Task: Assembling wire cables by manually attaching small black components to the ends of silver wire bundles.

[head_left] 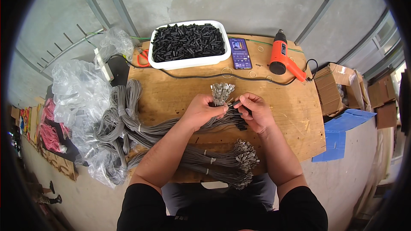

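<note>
Left hand [205,110] grips a grey wire bundle [220,96] mid-frame, I see, while the right hand [256,110] pinches a black sleeve [236,102] beside it. Some wires [240,125] look sleeved already; I judge many tips [223,87] there, and the lower-centre bundles [245,158], are bare.

Cables [124,124] are grey; tubes [188,40] black; tub [192,63] white.

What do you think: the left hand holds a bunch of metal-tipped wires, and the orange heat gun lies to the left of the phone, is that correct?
Not quite: the orange heat gun lies to the right of the phone, as the head view shows. The left hand does hold a bunch of metal-tipped wires.
</note>
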Demonstrator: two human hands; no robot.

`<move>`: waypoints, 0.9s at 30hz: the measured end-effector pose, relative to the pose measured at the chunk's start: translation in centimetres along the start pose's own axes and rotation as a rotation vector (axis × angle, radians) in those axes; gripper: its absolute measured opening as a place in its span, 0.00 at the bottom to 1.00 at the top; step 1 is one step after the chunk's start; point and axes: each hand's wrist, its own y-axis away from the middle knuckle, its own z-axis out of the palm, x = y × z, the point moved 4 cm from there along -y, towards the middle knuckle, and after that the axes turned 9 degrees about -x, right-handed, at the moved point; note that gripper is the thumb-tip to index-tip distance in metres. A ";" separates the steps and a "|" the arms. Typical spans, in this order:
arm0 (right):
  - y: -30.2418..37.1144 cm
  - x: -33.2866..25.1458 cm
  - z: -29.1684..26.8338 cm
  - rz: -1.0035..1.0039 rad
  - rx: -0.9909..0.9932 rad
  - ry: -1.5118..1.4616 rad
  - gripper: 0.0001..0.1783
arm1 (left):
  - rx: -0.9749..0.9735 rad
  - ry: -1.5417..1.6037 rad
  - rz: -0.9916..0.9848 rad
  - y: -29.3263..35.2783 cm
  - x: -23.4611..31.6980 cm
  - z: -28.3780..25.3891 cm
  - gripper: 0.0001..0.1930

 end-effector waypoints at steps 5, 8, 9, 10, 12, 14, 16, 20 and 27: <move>0.1 -0.1 0.0 0.006 0.003 0.027 0.07 | 0.000 0.025 0.004 0.0 0.2 0.1 0.07; 0.1 -0.1 0.0 -0.012 -0.015 0.017 0.06 | 0.002 0.020 -0.002 0.0 0.3 0.1 0.07; 0.1 0.0 0.0 -0.012 -0.015 0.017 0.06 | 0.001 0.030 -0.001 0.0 0.3 0.1 0.08; 0.1 0.2 0.0 0.006 -0.009 0.028 0.06 | 0.001 0.030 0.000 0.0 0.2 0.1 0.08; 0.0 0.4 0.1 0.026 -0.004 0.038 0.06 | -0.002 0.025 0.004 0.0 0.1 0.1 0.08; 0.0 0.2 0.4 0.017 -0.002 0.049 0.06 | 0.004 0.033 0.001 0.0 0.2 0.1 0.08; 0.1 0.1 0.5 0.021 0.005 0.036 0.06 | 0.010 0.041 -0.002 0.1 0.2 0.1 0.08; 0.0 0.3 0.5 0.029 0.012 0.043 0.06 | 0.006 0.031 0.003 0.0 0.0 0.0 0.08; 0.1 0.1 0.5 0.027 0.010 0.002 0.08 | 0.011 0.055 0.004 0.0 0.0 0.0 0.08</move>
